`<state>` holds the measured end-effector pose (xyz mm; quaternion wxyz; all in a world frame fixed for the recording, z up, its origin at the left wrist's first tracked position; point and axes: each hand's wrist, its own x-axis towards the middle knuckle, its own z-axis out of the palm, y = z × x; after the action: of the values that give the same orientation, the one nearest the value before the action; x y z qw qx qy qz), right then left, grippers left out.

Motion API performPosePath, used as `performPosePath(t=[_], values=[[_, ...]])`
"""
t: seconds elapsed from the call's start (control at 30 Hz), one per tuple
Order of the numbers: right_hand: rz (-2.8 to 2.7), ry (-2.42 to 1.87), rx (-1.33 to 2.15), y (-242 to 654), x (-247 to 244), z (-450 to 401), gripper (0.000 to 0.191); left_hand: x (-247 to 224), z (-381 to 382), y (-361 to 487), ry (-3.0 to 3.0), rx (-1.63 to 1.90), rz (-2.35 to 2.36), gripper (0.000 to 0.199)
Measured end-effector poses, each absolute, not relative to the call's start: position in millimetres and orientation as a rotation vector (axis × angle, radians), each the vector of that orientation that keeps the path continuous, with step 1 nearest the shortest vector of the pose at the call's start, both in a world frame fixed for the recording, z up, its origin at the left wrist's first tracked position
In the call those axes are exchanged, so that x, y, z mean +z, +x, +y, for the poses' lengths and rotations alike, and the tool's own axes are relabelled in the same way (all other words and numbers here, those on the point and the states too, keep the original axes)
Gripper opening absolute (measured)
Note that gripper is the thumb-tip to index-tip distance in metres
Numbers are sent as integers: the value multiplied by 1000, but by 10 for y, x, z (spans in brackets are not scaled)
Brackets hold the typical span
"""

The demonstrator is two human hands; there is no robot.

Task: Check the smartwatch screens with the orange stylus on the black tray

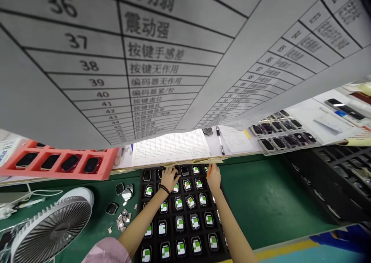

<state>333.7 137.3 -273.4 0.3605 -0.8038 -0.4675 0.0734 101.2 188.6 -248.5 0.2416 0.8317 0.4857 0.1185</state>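
A black foam tray (171, 220) lies on the bench with several rows of smartwatches, many with lit green and white screens, such as one watch (180, 247). My left hand (169, 179), a dark band at its wrist, reaches over the upper rows. Its fingers are apart and bent down near a lit watch (175, 187); I see nothing held in them. At the tray's top right, my right hand (213, 178) is closed, with a small orange thing (209, 173) at its fingers. The fingers partly hide what that is.
A printed sheet (162, 58) hangs low across the upper view. On the left are a fan (58, 232), loose watches (126, 193), small metal pieces (124, 218) and a pink foam tray (60, 162). A shelf holds a form (171, 147) and pen (220, 141). Another black tray (315, 189) stands right.
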Motion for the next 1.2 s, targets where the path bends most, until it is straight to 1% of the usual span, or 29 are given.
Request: performPosePath(t=[0.07,0.17,0.3,0.4,0.5,0.57,0.6,0.67,0.7,0.8,0.83,0.9,1.0,1.13,1.2], values=[[-1198,-2099,201,3359,-2771,1358,39,-2416,1862,1169,2301,272,1276,14],[-1207,-2120,258,3415,-2813,1334,37,-2379,1830,1488,2318,178,1199,15],[-1240,-2111,405,3570,-2828,1333,40,-2434,1879,1874,2281,55,1256,39],[-1250,-2117,563,3681,-2826,1364,41,-2467,1977,2014,2253,-26,1266,46],[-1244,-2134,725,3721,-2828,1423,33,-2467,2067,2052,2231,-68,1193,43],[-1221,-2142,818,3720,-2828,1466,26,-2463,2084,2058,2219,-43,1125,41],[-1203,-2142,857,3720,-2826,1485,26,-2464,2075,2061,2211,-17,1094,37],[-1154,-2129,917,3728,-2818,1509,29,-2480,2027,2068,2186,40,1040,27],[-1123,-2117,937,3736,-2811,1512,29,-2493,1996,2071,2170,66,1021,25],[-1005,-2051,961,3759,-2777,1493,26,-2544,1920,2059,2124,127,969,34],[-960,-2017,957,3759,-2758,1477,26,-2560,1911,2043,2111,145,945,33],[-866,-1929,943,3734,-2708,1433,36,-2584,1922,1992,2085,175,873,28],[-732,-1775,932,3624,-2596,1329,45,-2605,1986,1910,2027,205,755,35],[-584,-1607,953,3414,-2404,1129,42,-2608,2047,1917,1887,284,780,23],[-535,-1561,973,3327,-2300,1020,39,-2581,2037,1964,1791,344,844,25]])
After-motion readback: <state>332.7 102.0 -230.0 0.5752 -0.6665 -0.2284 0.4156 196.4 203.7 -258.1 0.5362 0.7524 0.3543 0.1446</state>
